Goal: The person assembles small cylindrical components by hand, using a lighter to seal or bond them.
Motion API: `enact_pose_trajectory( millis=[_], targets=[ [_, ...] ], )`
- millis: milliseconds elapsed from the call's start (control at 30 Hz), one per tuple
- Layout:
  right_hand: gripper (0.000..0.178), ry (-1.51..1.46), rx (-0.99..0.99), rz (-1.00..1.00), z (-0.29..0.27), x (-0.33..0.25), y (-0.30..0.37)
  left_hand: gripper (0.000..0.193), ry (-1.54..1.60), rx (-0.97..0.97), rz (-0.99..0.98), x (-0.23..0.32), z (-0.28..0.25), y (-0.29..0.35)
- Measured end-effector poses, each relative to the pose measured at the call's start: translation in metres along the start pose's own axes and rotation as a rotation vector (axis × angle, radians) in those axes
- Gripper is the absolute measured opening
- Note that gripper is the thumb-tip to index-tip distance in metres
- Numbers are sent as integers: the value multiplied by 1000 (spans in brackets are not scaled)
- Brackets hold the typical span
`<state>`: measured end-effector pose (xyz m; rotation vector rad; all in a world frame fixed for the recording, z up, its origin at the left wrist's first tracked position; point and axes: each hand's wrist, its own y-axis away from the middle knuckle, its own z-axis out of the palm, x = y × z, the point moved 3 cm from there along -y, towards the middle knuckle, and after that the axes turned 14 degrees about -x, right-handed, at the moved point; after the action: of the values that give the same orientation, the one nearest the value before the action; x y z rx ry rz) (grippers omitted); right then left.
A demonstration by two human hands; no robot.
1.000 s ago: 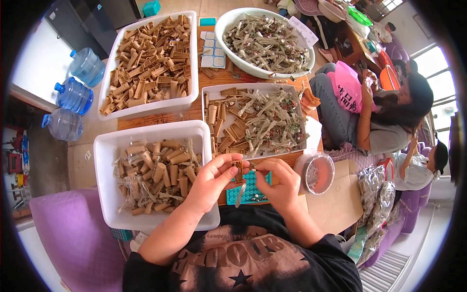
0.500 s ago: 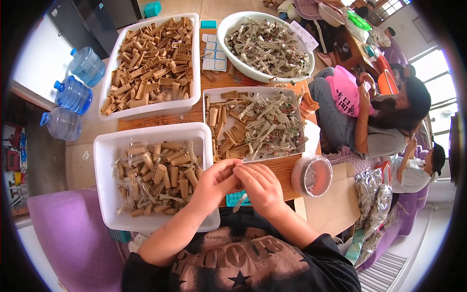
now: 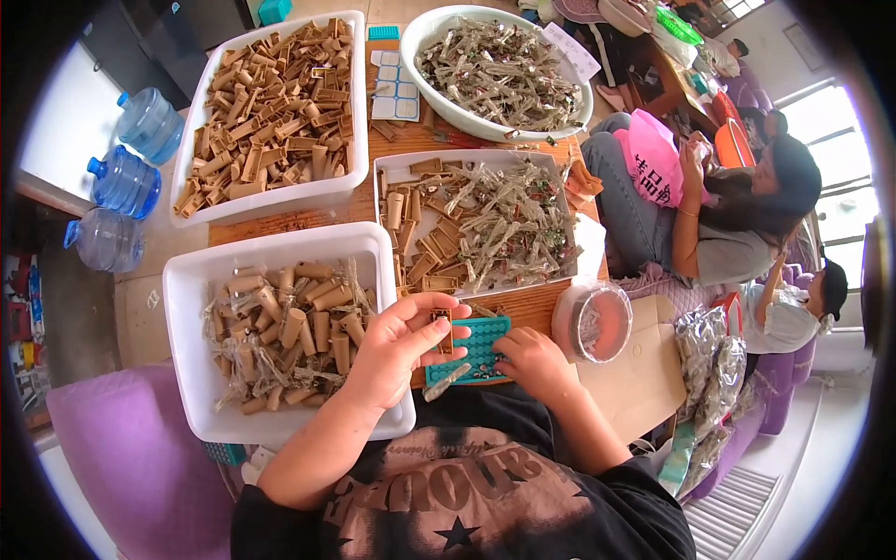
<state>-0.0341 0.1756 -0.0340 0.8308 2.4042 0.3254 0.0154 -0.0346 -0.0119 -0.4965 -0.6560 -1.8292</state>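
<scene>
Left hand (image 3: 401, 343) pinches brown rectangular casing (image 3: 447, 343) beside lower-left white plastic tub (image 3: 191, 291); right hand (image 3: 539, 362), grip unclear, edges turquoise plastic tray (image 3: 481, 342).

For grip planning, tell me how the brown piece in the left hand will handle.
The brown piece is probably stiff, its straight edges unbent in the left hand. It is likely light, being small beside the hand.
</scene>
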Motion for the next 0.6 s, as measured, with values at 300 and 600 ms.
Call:
enact_pose_trajectory(
  millis=[300, 600],
  targets=[
    [12, -2, 6, 4, 0, 1, -12, 24, 0, -17, -27, -2, 1, 0],
    [19, -460, 718, -189, -56, -62, -32, 30, -105, 34, -19, -6, 3, -2]
  ],
)
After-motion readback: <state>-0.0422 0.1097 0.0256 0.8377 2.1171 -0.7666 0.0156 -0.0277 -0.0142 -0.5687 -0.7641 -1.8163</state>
